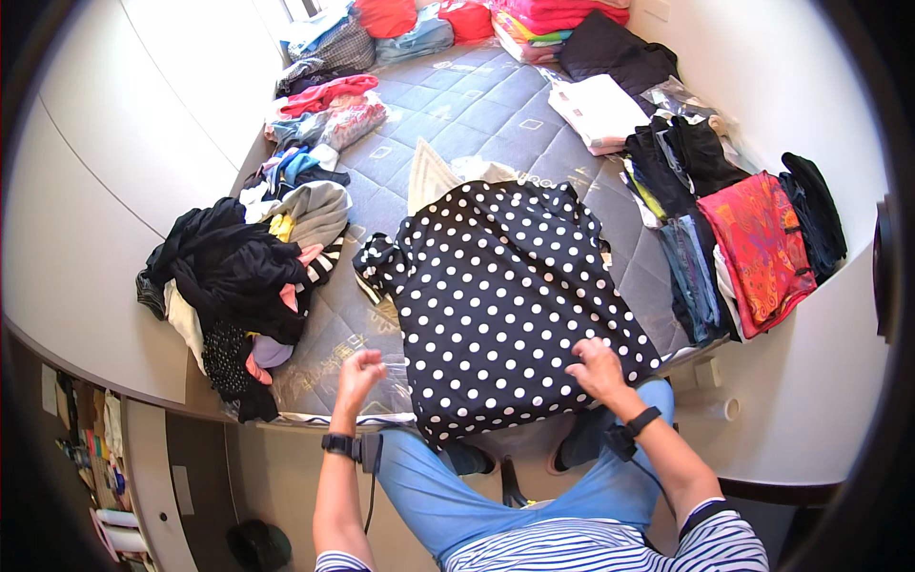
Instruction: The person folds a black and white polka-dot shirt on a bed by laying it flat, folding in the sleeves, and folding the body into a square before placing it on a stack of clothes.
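Observation:
A black garment with white polka dots (500,300) lies spread on the plastic-covered mattress (472,100), its lower edge hanging over the near side by my knees. My left hand (361,375) is raised just left of the garment, fingers curled and apart, with nothing in it. Over the garment's lower right part is my right hand (597,368), its thumb and fingers apart; whether it touches the cloth is hard to tell. Beyond the garment's top edge, a cream patterned piece (430,175) and some whitish lace cloth stick out from under it.
A loose heap of dark clothes (229,264) lies on the left. Folded jeans (690,268) and a red patterned cloth (761,254) are stacked on the right, near a white folded cloth (599,111). Bagged textiles line the far edge. Cables hang from both wrist straps.

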A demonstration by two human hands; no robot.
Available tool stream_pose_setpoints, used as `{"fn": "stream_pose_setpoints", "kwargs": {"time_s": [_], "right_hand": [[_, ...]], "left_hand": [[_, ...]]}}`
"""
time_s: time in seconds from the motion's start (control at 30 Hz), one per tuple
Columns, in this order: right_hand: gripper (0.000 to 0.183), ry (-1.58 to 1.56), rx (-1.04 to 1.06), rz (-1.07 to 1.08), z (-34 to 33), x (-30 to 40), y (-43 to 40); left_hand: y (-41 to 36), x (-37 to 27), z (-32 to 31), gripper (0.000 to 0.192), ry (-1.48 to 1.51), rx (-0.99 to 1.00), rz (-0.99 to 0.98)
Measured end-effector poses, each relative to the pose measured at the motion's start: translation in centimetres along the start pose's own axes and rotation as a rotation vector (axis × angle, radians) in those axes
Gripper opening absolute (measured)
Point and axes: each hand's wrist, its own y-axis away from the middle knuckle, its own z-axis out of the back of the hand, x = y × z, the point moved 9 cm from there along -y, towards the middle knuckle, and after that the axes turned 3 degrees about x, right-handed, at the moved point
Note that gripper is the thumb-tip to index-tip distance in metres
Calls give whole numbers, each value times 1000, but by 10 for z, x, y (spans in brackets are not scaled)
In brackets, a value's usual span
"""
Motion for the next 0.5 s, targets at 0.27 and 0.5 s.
{"fn": "stream_pose_setpoints", "kwargs": {"time_s": [0.27, 0.5], "right_hand": [[47, 98, 139, -59, -62, 17, -21], [46, 93, 186, -91, -68, 21, -27]], "left_hand": [[-87, 0, 23, 47, 383, -192, 95], [-140, -9, 53, 67, 335, -432, -13]]}}
